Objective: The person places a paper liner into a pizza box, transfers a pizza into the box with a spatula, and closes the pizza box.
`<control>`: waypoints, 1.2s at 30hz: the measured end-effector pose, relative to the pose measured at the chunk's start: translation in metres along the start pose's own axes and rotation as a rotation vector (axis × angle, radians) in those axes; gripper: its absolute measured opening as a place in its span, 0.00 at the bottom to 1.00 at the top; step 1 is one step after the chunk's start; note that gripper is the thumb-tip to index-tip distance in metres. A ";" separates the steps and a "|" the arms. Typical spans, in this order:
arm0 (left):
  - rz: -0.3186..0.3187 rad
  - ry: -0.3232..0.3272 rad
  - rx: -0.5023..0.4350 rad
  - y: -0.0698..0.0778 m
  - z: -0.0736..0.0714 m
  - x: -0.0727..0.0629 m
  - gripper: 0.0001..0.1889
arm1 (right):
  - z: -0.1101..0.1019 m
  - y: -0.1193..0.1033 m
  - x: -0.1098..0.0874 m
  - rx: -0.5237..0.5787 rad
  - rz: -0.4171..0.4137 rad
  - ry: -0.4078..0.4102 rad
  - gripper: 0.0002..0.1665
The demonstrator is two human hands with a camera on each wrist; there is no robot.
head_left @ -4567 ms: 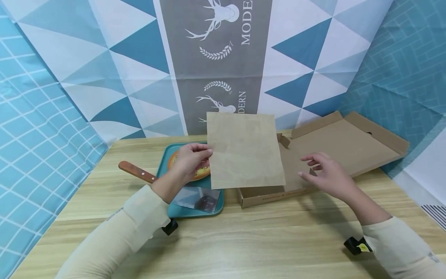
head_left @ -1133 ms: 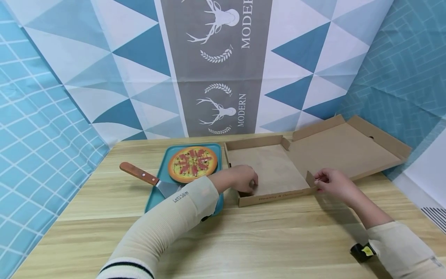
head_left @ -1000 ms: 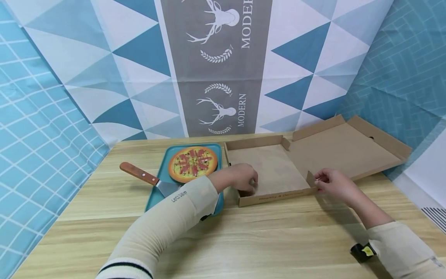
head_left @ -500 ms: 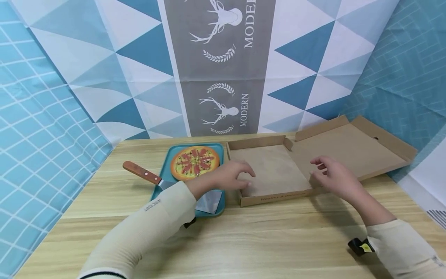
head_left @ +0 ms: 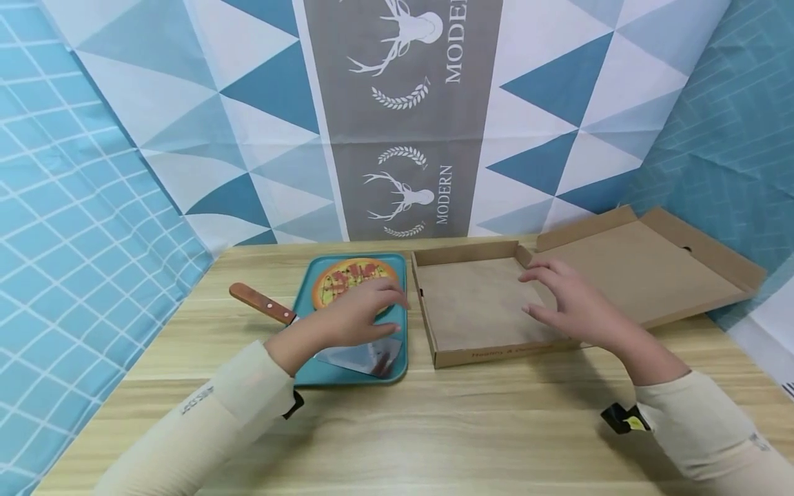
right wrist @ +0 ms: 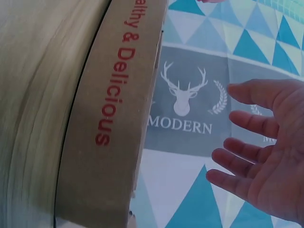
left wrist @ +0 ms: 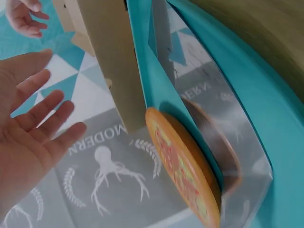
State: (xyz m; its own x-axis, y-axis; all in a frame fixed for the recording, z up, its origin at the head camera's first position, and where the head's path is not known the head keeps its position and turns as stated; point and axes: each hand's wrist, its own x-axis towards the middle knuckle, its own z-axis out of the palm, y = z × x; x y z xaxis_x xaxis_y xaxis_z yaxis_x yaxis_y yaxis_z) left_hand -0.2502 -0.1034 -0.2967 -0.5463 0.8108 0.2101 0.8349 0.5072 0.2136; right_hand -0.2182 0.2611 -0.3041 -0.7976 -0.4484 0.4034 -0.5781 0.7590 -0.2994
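My left hand [head_left: 347,317] hovers over the teal tray [head_left: 406,344], fingers spread and holding nothing. Under it lie a pizza [head_left: 338,275] with red topping strips, partly hidden by the hand, and a pizza server whose wooden handle [head_left: 260,302] sticks out past the tray's left side. The server's shiny blade [left wrist: 213,95] shows in the left wrist view, mirroring the pizza. My right hand [head_left: 577,303] is held above the right side of the cardboard pizza box [head_left: 484,355], fingers apart and gripping nothing. A sheet of brown paper [head_left: 477,303] lies flat on the box floor.
The box lid [head_left: 657,269] is folded back to the right, leaning up near the wall cloth [head_left: 564,89]. Tray and box sit side by side with a narrow gap on the wooden table [head_left: 434,434]. A patterned cloth backs the table.
The brown paper, held up in the left hand earlier, now lies in the box. My left hand has let go and moved left over the tray; my right hand has released the box's corner flap.
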 end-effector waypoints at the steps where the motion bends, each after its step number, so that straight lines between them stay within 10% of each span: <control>1: 0.001 -0.001 0.016 0.000 -0.001 -0.005 0.17 | 0.001 -0.001 0.001 0.001 -0.003 -0.011 0.23; 36: -0.261 0.053 0.263 -0.046 -0.043 -0.103 0.15 | 0.020 -0.030 -0.001 -0.025 -0.225 -0.158 0.40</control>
State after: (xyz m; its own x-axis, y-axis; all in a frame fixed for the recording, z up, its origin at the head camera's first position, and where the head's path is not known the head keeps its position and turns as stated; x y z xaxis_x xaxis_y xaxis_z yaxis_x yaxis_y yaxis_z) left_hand -0.2357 -0.2227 -0.2872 -0.7403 0.6312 0.2315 0.6517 0.7583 0.0161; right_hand -0.2034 0.2297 -0.3125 -0.6676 -0.6736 0.3171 -0.7410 0.6426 -0.1949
